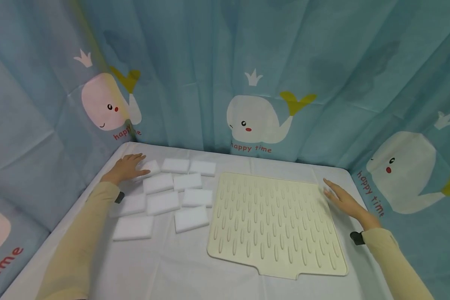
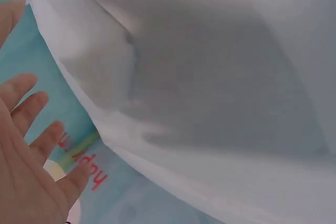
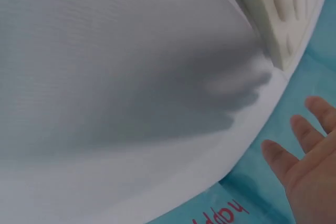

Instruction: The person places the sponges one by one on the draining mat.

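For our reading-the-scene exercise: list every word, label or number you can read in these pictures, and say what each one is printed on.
"happy time" – red letters under the middle whale on the blue curtain.
"happy time" – beside the right whale, slanted.
"happy ..." – under the pink whale, second word partly hidden by a fold.
"...ime" – on the curtain at lower left, cut off.
Red letters in both wrist views: only fragments, not readable as a whole.
No text on the sponges or the mat.

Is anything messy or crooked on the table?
A little. The white sponges are not in neat rows; several lie tilted, and the front two sit at different angles. The cream mat lies flat and looks whole. The left hand rests by the far sponge. Nothing looks spilled or broken.
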Motion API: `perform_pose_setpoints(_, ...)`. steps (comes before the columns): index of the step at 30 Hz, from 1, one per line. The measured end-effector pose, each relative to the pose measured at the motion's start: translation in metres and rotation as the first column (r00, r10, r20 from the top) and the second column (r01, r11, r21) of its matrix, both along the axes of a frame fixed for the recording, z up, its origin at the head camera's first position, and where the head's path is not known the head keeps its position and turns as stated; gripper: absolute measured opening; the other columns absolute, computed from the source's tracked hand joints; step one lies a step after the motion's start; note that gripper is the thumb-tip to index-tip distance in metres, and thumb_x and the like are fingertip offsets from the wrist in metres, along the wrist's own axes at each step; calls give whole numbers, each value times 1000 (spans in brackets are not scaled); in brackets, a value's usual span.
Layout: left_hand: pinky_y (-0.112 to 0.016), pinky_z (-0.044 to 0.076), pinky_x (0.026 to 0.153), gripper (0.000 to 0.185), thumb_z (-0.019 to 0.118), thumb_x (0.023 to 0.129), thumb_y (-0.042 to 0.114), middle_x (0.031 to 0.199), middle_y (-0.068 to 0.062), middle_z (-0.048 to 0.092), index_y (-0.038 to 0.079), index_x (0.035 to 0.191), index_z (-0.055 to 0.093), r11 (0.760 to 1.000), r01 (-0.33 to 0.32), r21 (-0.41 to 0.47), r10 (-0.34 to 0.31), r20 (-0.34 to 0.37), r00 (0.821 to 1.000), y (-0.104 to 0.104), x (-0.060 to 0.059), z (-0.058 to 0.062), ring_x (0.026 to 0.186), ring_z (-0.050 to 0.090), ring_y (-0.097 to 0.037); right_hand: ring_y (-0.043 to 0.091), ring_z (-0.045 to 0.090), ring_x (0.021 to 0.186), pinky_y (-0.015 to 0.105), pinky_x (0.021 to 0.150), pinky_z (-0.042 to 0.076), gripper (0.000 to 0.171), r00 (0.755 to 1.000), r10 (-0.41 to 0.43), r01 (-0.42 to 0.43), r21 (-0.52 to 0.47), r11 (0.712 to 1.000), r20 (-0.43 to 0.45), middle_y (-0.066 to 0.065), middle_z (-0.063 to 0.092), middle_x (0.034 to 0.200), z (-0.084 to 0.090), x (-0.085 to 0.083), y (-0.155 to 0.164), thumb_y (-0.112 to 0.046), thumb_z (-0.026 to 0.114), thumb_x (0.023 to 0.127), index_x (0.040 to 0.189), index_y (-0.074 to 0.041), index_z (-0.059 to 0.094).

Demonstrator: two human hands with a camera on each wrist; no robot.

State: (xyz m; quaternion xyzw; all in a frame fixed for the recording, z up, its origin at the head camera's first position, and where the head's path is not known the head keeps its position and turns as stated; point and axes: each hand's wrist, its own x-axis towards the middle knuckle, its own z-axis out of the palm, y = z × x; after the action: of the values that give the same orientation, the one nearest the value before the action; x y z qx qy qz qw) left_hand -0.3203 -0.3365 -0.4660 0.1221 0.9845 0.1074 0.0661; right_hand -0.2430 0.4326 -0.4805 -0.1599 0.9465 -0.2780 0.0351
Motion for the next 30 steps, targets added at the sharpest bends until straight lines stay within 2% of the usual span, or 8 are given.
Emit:
perform_pose_setpoints(5,-68,23,99,82,54,89,48,141,-34,26,-8,141,27,999,-5,41,2,77,997,-11,5,-10,125,23,-54,55,16,131,69,98,16,58,1000,18,-18,-5,1000,16,35,17,146,-8,7,-3,-23,43,99,147,-2,18)
perform_pose_setpoints(8,-66,23,101,81,55,89,47,138,-36,27,-11,140,28,997,-8,82,1,91,996,-18,7,-15,123,24,-54,56,16,130,69,98,17,57,1000,28,-28,-1,1000,8,36,17,144,-8,10,-5,-23,43,99,146,1,20)
perform_pose_setpoints(13,-64,22,102,80,59,88,42,136,-37,28,-12,139,28,991,0,132,-9,67,998,-25,7,-23,120,29,-52,57,18,128,69,98,17,55,1000,24,-24,2,1000,-13,38,20,142,-10,11,-2,-21,44,99,144,3,25)
perform_pose_setpoints(18,-63,23,102,80,65,86,34,134,-38,28,-13,138,27,989,10,147,-17,42,999,-26,9,-27,117,31,-51,57,22,127,68,98,20,53,999,19,-18,17,1000,-33,37,24,141,-23,14,6,-22,45,98,143,2,29)
perform_pose_setpoints(25,-62,23,102,78,64,87,32,134,-36,30,-12,139,28,984,24,174,-27,11,1000,-26,12,-23,121,28,-50,57,23,126,68,98,20,55,999,-26,28,52,998,-45,38,26,140,-33,15,15,-24,46,98,144,0,29)
perform_pose_setpoints(30,-61,23,102,78,63,87,33,136,-35,29,-12,140,27,983,31,180,-31,-6,1000,-28,12,-21,123,26,-50,56,23,127,68,98,20,55,999,-17,19,54,998,-46,36,27,141,-35,13,16,-24,49,97,143,-1,31)
